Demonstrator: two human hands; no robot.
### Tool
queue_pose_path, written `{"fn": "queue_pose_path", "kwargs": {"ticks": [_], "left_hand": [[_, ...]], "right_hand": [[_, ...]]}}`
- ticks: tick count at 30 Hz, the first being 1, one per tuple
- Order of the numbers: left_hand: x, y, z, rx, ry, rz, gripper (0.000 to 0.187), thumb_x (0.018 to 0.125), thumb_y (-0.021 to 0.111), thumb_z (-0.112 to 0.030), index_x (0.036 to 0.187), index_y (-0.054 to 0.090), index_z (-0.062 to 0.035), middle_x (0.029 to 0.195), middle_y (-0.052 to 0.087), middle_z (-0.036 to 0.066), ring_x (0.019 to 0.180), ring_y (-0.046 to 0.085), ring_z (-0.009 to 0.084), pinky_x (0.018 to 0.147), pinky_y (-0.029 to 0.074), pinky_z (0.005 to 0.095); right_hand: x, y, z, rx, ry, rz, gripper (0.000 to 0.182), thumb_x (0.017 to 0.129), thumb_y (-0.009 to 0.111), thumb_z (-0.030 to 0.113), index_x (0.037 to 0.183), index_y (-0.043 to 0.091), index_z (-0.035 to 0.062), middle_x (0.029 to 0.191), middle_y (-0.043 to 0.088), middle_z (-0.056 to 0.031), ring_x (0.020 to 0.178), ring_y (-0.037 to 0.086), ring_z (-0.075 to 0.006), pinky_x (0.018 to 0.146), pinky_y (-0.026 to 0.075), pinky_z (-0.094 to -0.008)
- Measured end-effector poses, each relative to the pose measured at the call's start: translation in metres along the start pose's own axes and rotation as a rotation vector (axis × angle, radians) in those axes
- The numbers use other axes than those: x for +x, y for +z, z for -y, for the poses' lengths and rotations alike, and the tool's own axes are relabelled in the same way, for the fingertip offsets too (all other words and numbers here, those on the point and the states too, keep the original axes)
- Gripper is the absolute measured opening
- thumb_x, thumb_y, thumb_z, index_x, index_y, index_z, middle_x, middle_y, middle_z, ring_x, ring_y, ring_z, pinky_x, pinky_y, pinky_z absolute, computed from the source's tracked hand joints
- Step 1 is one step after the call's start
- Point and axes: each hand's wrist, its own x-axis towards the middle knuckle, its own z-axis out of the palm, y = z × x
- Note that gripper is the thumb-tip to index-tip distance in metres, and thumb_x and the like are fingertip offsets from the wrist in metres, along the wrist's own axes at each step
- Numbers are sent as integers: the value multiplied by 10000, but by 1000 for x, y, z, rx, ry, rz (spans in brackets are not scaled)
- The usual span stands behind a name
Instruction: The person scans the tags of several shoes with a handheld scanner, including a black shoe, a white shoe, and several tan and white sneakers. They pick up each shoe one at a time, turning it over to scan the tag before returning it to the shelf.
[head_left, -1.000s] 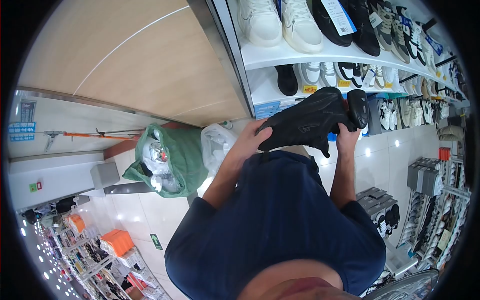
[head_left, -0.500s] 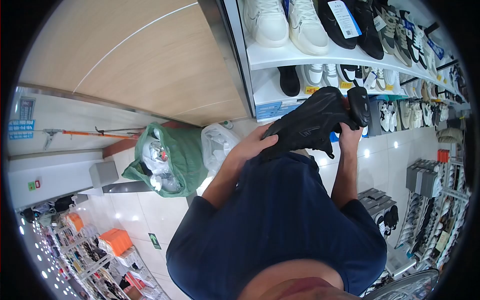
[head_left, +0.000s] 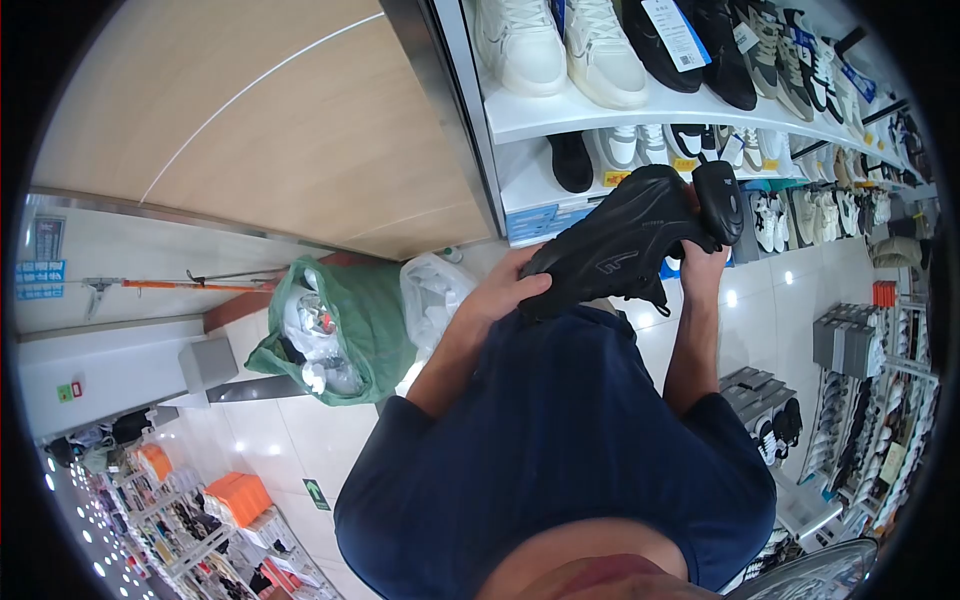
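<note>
A black sneaker point(head_left: 610, 245) with a grey outlined logo on its side is held up in front of my chest. My left hand point(head_left: 512, 285) grips its left end, thumb on top and fingers hidden beneath. At the other end, my right hand point(head_left: 703, 262) is closed around the shoe, its fingers partly hidden behind it. A glossy black rounded piece point(head_left: 718, 203) with small pale lettering juts up over my right fingers; I cannot tell whether it belongs to a second shoe. A loop of black lace hangs from the sneaker's underside.
White shelves point(head_left: 530, 115) with rows of shoes run ahead and to the right. A green sack point(head_left: 375, 335) of plastic-wrapped items and a white plastic bag point(head_left: 432, 290) stand on the floor at left. Grey shoe boxes point(head_left: 845, 340) are stacked at right.
The sneaker and both hands keep nearly the same pose, with the shoe turned slightly. The surroundings have shifted a little in view.
</note>
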Motion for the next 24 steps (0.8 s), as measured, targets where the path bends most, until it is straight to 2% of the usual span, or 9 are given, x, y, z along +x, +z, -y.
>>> {"fn": "queue_pose_path", "kwargs": {"ticks": [3, 7, 9, 10, 12, 15, 16, 18, 24], "left_hand": [[-6, -16, 0, 10, -135, 33, 720, 872, 728, -444, 1368, 532, 39, 1253, 617, 85, 1142, 553, 140, 995, 437, 299], [-4, -10, 16, -88, -60, -57, 659, 902, 701, -420, 1353, 547, 36, 1221, 631, 77, 1125, 558, 124, 984, 441, 291], [1, 4, 24, -263, 164, -265, 570, 944, 656, -377, 1329, 566, 33, 1180, 646, 67, 1096, 565, 115, 970, 445, 290], [5, 8, 26, -262, 162, -263, 570, 944, 656, -377, 1329, 566, 33, 1180, 646, 67, 1096, 565, 115, 970, 445, 290], [8, 15, 27, -153, 377, -456, 517, 973, 615, -349, 1313, 572, 39, 1164, 653, 68, 1078, 567, 115, 958, 446, 293], [7, 10, 31, 35, 397, -559, 501, 983, 599, -340, 1298, 576, 49, 1159, 657, 69, 1069, 569, 117, 951, 443, 287], [4, 9, 29, 35, 400, -564, 501, 983, 599, -340, 1298, 576, 49, 1159, 657, 69, 1069, 569, 117, 951, 443, 287], [-3, 5, 25, 119, 229, -599, 497, 988, 597, -351, 1282, 587, 50, 1139, 664, 63, 1049, 575, 117, 941, 447, 284], [-4, -4, 27, 27, 301, -510, 488, 1003, 580, -362, 1276, 594, 42, 1143, 667, 57, 1033, 581, 118, 928, 456, 286]], "right_hand": [[-1, -1, 0, -21, -68, 43, 555, 780, 646, -74, 1326, 545, -49, 1247, 644, -167, 1102, 635, -218, 962, 497, -323], [-2, 14, -6, 15, -32, -45, 548, 791, 648, -59, 1328, 537, -47, 1247, 632, -165, 1104, 628, -224, 960, 497, -328], [0, 15, -26, 114, 99, -279, 543, 815, 647, -37, 1340, 511, -36, 1240, 611, -163, 1101, 619, -229, 962, 494, -331], [0, 12, -30, 114, 99, -283, 543, 815, 647, -37, 1340, 511, -36, 1240, 611, -163, 1101, 619, -229, 962, 494, -331], [0, 8, -35, 171, 215, -321, 536, 834, 645, -17, 1345, 484, -29, 1227, 595, -166, 1100, 611, -235, 970, 492, -338], [-8, 8, -48, 273, 228, -304, 512, 856, 644, -2, 1340, 480, -40, 1222, 599, -163, 1103, 611, -236, 980, 487, -341], [-10, 7, -50, 289, 243, -304, 507, 864, 645, 3, 1341, 480, -42, 1226, 600, -160, 1105, 610, -235, 981, 487, -341], [-16, 6, -51, 257, 260, -304, 491, 869, 645, 3, 1332, 491, -43, 1215, 607, -156, 1100, 613, -233, 982, 487, -339], [-21, 7, -53, 250, 302, -293, 427, 869, 649, 0, 1279, 538, -48, 1166, 641, -145, 1058, 640, -227, 961, 502, -333]]}}
